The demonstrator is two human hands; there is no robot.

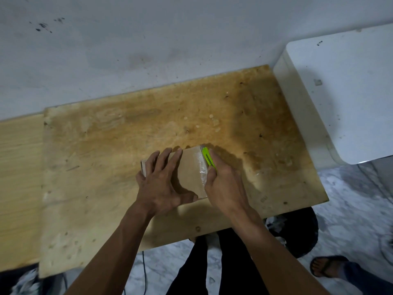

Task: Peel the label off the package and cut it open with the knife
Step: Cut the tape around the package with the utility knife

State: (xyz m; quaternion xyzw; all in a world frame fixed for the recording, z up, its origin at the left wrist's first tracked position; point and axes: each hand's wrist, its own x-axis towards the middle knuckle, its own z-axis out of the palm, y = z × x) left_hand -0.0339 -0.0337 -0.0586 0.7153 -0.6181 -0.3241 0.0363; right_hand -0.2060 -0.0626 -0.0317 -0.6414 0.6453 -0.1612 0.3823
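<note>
A flat brown cardboard package [188, 171] lies on the plywood board [106, 145], with clear tape along its right edge. My left hand [161, 184] presses flat on the package's left half, fingers spread and thumb along the near edge. My right hand [223, 182] grips a bright green utility knife [208, 159], whose tip lies against the taped right edge near the far corner. The blade itself is too small to make out. No label shows on the visible top face.
A white box-like unit [340, 99] stands at the right, beside the board. A white wall [148, 50] runs behind. A lighter wood surface [19, 177] lies to the left. Below are my legs, a dark stool and another person's sandalled foot [325, 267].
</note>
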